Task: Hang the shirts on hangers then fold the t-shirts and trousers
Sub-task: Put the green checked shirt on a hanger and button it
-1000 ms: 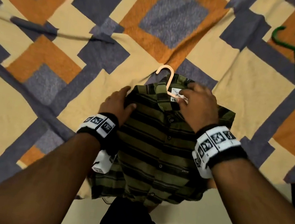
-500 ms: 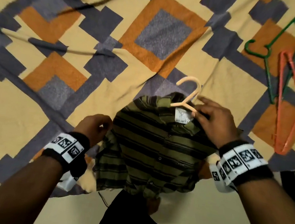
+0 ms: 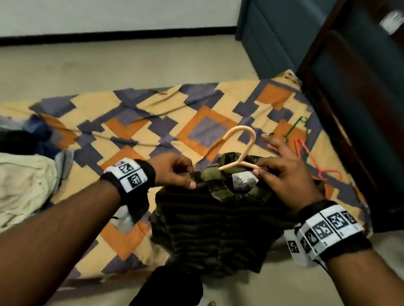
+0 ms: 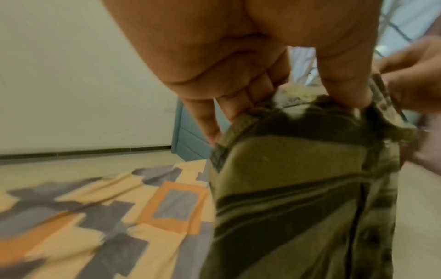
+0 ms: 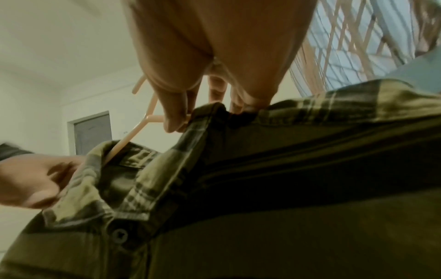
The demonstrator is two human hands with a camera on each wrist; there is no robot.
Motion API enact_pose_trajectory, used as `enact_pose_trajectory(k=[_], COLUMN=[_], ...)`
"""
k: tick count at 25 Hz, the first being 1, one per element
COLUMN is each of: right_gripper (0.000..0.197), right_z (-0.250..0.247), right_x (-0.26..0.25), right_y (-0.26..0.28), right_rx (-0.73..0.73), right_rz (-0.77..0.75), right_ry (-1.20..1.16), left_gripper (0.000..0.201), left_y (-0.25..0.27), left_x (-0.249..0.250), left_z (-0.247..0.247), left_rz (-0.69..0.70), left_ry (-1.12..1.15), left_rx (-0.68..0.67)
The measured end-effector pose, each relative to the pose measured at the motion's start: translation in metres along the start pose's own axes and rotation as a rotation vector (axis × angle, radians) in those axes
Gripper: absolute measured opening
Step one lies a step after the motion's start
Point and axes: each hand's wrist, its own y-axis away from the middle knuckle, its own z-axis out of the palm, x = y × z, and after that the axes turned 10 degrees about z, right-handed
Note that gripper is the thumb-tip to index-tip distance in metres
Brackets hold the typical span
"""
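Left hand (image 3: 173,171) first: a tight grip, thumb and curled fingers pinching the left shoulder of the striped shirt (image 3: 217,227) just beside the collar. The left wrist view confirms it, fingers (image 4: 226,105) tucked behind the fabric edge and thumb pressing the front. Right hand (image 3: 283,177) now: thumb and forefinger pinch the right arm of the peach hanger (image 3: 239,154) at the collar, while its other fingers spread out loosely above. From the right wrist camera, the thumb (image 5: 174,113) sits right on the hanger's arm where it enters the neck opening. So the shirt hangs between the two hands, lifted clear, its hem dangling over the near edge of the patchwork blanket (image 3: 133,130). It is olive green with dark horizontal stripes, buttoned at the front, a pale label showing inside the collar, and the hanger's hook standing upright above the neck. To the left, a heap of clothes (image 3: 5,188) lies on the blanket. Beyond the right hand, a green hanger (image 3: 297,126) and a red hanger (image 3: 313,160) lie on the blanket's far corner, beside a dark wooden cabinet (image 3: 378,97).
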Motion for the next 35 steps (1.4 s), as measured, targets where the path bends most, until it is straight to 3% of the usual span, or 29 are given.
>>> enact_pose_trajectory(k=[2,6,9,11,13,17,21,25,27,31,35], right_gripper=[0.007,0.010,0.018,0.025,0.020,0.012,0.016,0.036,0.036,0.020,0.038], right_z=[-0.032,-0.070,-0.056,-0.037,-0.028,-0.050,-0.104,-0.156,-0.178,-0.215,-0.251], right_x=[-0.032,-0.082,-0.113,-0.131,-0.145,-0.158,-0.150,-0.134,-0.129,-0.120,-0.102], right_y=[0.013,0.031,0.039,0.047,0.047,0.033,0.027,0.057,0.081,0.131,0.186], right_rx=[0.065,0.116,0.226,0.268,0.339,0.413,0.411,0.422,0.469,0.655,0.614], right_rz=[-0.069,-0.103,-0.170,-0.226,-0.282,-0.289,-0.200,0.095,0.194,0.262,0.358], right_ry=[0.018,0.089,0.109,0.168,0.128,0.030,-0.012,-0.229,-0.376,-0.558,-0.477], left_gripper=[0.017,0.015,0.029,0.038,0.027,0.026,0.020,0.026,0.028,0.031,0.025], left_y=[0.042,0.113,0.130,0.130,0.126,0.105,0.068,0.035,0.009,-0.031,-0.075], left_x=[0.024,0.039,0.061,0.074,0.082,0.095,0.128,0.172,0.194,0.245,0.290], left_z=[-0.011,-0.029,-0.037,-0.037,-0.040,-0.055,-0.081,-0.098,-0.100,-0.076,-0.037], left_rz=[0.009,0.043,0.057,0.211,0.300,0.377,0.602,0.760,0.848,1.005,1.020], left_ry=[-0.245,-0.477,-0.425,-0.371,-0.296,-0.259,-0.228,-0.211,-0.218,-0.206,-0.173], left_rx=[-0.004,0.289,0.417,0.443,0.526,0.562,0.637,0.594,0.557,0.477,0.396])
